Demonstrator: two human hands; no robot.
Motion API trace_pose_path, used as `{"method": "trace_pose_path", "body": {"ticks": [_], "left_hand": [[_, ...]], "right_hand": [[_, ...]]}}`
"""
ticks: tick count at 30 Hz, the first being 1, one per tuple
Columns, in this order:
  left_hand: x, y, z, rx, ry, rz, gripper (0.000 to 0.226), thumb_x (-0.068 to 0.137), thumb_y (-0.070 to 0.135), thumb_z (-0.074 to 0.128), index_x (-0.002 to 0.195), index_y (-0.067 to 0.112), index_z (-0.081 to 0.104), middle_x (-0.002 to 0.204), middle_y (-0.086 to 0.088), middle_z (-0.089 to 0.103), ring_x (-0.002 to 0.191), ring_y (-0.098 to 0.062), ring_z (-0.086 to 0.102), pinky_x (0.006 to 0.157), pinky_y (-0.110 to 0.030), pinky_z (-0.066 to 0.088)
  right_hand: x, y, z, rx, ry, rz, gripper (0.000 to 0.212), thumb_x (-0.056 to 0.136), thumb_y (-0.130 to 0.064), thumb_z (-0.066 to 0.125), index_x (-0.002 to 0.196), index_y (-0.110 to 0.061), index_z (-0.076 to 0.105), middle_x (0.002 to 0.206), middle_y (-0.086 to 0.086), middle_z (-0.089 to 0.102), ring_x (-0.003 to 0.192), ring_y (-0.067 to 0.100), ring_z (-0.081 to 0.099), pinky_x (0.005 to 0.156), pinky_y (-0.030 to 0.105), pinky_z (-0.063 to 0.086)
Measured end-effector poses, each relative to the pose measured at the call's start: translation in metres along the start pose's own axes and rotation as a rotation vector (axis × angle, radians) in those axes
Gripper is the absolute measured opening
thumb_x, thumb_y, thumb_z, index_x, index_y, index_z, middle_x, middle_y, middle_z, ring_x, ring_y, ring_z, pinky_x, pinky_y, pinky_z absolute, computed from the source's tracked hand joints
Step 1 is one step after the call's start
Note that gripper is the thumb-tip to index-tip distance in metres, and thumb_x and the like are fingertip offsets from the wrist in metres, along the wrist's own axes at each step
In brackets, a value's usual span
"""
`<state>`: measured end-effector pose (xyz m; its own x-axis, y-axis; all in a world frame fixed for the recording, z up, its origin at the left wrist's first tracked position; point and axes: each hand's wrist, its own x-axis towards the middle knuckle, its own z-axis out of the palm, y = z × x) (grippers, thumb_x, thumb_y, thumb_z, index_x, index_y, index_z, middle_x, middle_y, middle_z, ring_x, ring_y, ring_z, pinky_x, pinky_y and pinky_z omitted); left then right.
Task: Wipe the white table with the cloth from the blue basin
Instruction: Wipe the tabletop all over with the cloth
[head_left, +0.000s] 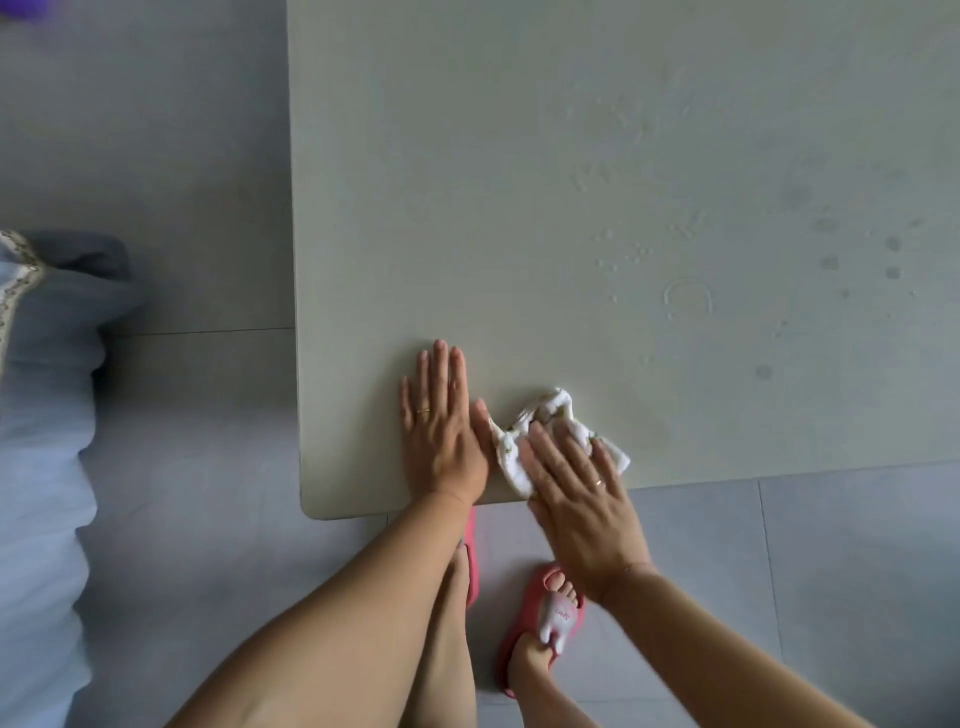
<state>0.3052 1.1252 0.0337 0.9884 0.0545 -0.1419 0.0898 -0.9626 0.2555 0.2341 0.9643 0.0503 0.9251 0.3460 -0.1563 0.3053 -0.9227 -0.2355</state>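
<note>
The white table (519, 182) fills the upper right of the head view, its near edge just in front of me. A crumpled white cloth (558, 410) lies on it close to that edge. My right hand (576, 493) presses flat on the near part of the cloth, fingers together and pointing up-left. My left hand (441, 426) rests flat on the bare tabletop just left of the cloth, its thumb touching the cloth's edge. Water droplets and grey spots show on the table at the right. The blue basin is out of view.
A grey tiled floor (156, 156) surrounds the table. A pale blue cushion or bedding (41, 415) lies along the left edge. My feet in pink slippers (540, 623) stand below the table's near edge.
</note>
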Motion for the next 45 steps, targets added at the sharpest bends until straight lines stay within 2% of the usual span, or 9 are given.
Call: {"method": "trace_pose_path", "body": {"ticks": [8,11,14,18,25,32,36,40,45], "left_hand": [[0.000,0.003,0.002,0.025,0.031,-0.011,0.060,0.089,0.028,0.031,0.146,0.007,0.031,0.154,-0.011,0.027,0.143,-0.027,0.024,0.116,-0.046,0.019],[-0.001,0.004,0.001,0.031,0.020,-0.013,0.062,0.088,0.028,0.030,0.146,0.007,0.030,0.154,-0.011,0.027,0.143,-0.028,0.024,0.116,-0.047,0.020],[0.000,0.003,0.001,0.047,0.003,-0.011,0.063,0.087,0.029,0.029,0.147,0.007,0.028,0.155,-0.011,0.024,0.144,-0.028,0.022,0.116,-0.047,0.018],[0.001,0.004,0.001,0.051,-0.007,-0.020,0.065,0.085,0.028,0.032,0.146,0.006,0.030,0.155,-0.011,0.026,0.143,-0.028,0.024,0.115,-0.047,0.020],[0.000,0.003,0.000,0.047,-0.024,-0.026,0.064,0.086,0.027,0.033,0.147,0.007,0.029,0.156,-0.010,0.023,0.144,-0.026,0.020,0.116,-0.046,0.018],[0.000,0.002,0.002,0.067,-0.041,-0.030,0.065,0.085,0.026,0.035,0.146,0.006,0.030,0.155,-0.011,0.024,0.143,-0.028,0.023,0.114,-0.047,0.020],[0.002,0.004,-0.001,0.083,-0.050,-0.033,0.070,0.078,0.025,0.036,0.145,0.004,0.032,0.154,-0.014,0.027,0.141,-0.030,0.027,0.114,-0.048,0.019],[0.003,0.005,-0.002,0.092,-0.051,-0.023,0.066,0.083,0.026,0.035,0.145,0.004,0.032,0.154,-0.013,0.027,0.142,-0.029,0.026,0.114,-0.048,0.020],[0.001,0.005,0.000,0.096,-0.038,-0.030,0.062,0.088,0.026,0.030,0.145,0.004,0.031,0.154,-0.013,0.026,0.142,-0.028,0.024,0.114,-0.048,0.020]], "right_hand": [[0.000,0.041,-0.012,0.132,0.028,0.581,0.058,0.093,-0.034,0.028,0.149,-0.019,0.020,0.155,-0.005,0.004,0.146,0.022,0.007,0.116,0.043,-0.004],[0.000,-0.007,-0.004,0.123,-0.026,0.362,0.060,0.090,-0.027,0.048,0.146,-0.018,0.030,0.155,-0.002,0.013,0.144,0.030,0.013,0.115,0.050,0.003],[-0.009,-0.003,-0.007,0.050,-0.006,0.139,0.055,0.090,-0.036,0.042,0.141,-0.018,0.041,0.150,0.000,0.035,0.139,0.028,0.029,0.109,0.051,0.020],[0.005,0.008,-0.012,0.082,0.031,0.199,0.047,0.088,-0.043,0.044,0.125,-0.018,0.058,0.136,0.006,0.052,0.132,0.028,0.040,0.112,0.054,0.017],[0.021,0.028,-0.002,0.006,-0.012,0.033,0.062,0.089,-0.052,0.037,0.144,-0.023,0.032,0.153,0.009,0.024,0.142,0.031,0.024,0.112,0.054,0.015],[0.053,0.059,-0.021,0.129,0.013,0.656,0.064,0.090,-0.053,0.015,0.148,-0.029,0.003,0.156,-0.001,-0.007,0.145,0.019,-0.010,0.116,0.046,-0.010],[0.048,-0.001,-0.008,0.097,-0.030,0.281,0.062,0.091,-0.048,0.032,0.146,-0.021,0.029,0.155,0.005,0.019,0.144,0.028,0.011,0.114,0.052,0.003],[0.054,0.058,-0.017,-0.034,-0.038,-0.022,0.058,0.093,-0.046,0.033,0.147,-0.023,0.029,0.155,0.002,0.020,0.144,0.027,0.018,0.114,0.051,0.010],[0.088,0.096,-0.027,0.082,0.061,0.584,0.062,0.091,-0.049,0.021,0.149,-0.027,0.010,0.157,0.001,0.002,0.146,0.021,-0.002,0.117,0.045,-0.007]]}}
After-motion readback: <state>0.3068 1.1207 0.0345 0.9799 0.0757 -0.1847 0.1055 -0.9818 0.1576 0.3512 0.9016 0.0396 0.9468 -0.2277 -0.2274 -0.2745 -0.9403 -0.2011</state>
